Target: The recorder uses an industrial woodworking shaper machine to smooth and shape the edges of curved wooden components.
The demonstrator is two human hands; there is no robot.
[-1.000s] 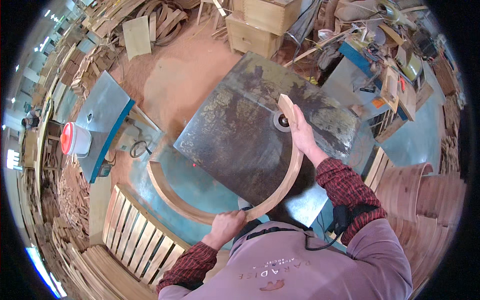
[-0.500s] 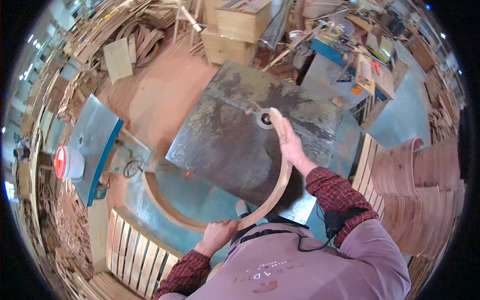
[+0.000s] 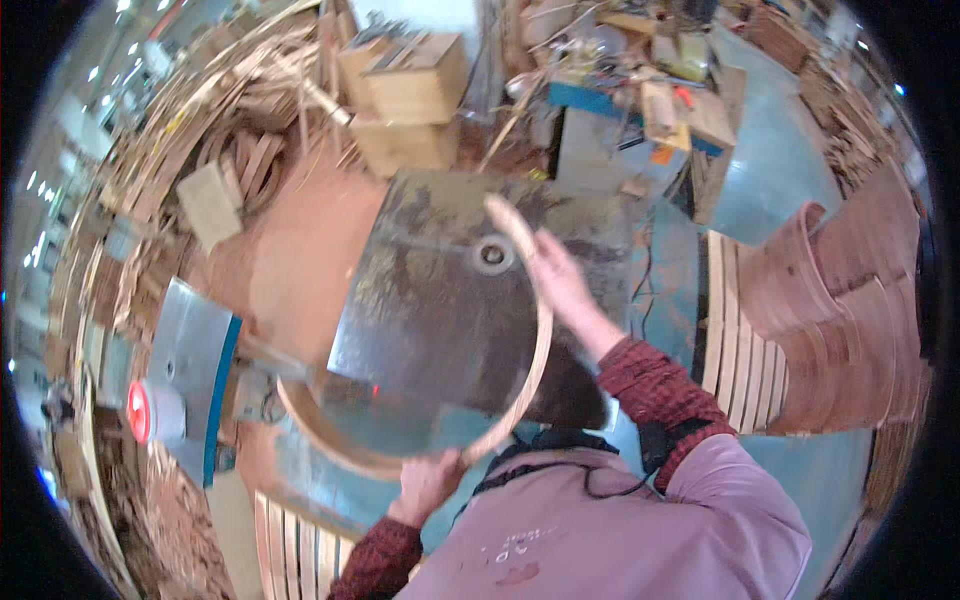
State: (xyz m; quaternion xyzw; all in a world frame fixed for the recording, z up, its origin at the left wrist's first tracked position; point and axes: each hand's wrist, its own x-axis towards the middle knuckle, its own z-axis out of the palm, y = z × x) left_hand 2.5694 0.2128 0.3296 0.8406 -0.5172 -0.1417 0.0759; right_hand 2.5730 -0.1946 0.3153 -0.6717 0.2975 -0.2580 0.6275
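Note:
A long curved strip of pale wood arcs around the near edge of a worn grey metal machine table. My right hand holds the strip near its far end, beside the round spindle opening in the table. My left hand grips the strip's near part at the table's lower edge. The strip's other end curls round to the left under the table's corner.
Stacks of bent wooden hoops stand at the right. A slatted wooden pallet lies below left. A blue-edged metal plate with a red round knob sits at the left. Wooden boxes and a cluttered bench lie beyond.
The view has swung, so the table sits further right and lower. My right hand has slid along the strip near the spindle opening. My left hand keeps its grip on the near part.

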